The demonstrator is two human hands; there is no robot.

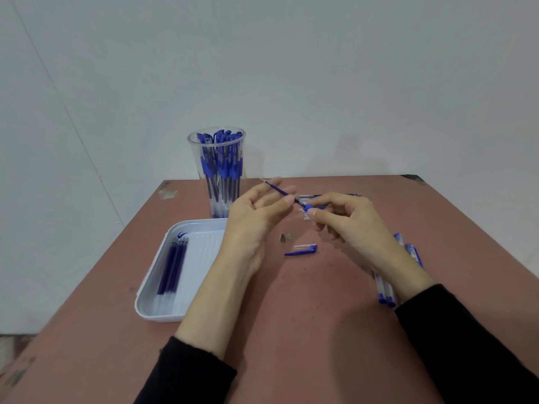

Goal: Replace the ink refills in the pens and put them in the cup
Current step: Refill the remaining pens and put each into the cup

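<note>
My right hand [347, 220] pinches a pen barrel by its blue grip [308, 207], and a blue ink refill [278, 190] sticks out of it up and to the left. My left hand [256, 214] is beside the refill with relaxed fingers, fingertips close to it; whether they touch it I cannot tell. A clear cup [220, 170] full of blue pens stands behind my left hand. A metal pen tip [284, 237] and a blue cap [303, 249] lie on the table between my hands.
A white tray [151, 301] at the left holds several blue refills [172, 266]. More pens [388, 290] lie under and beside my right wrist, and clear barrels [329, 195] lie behind my right hand. The brown table [291, 330] ends near the wall.
</note>
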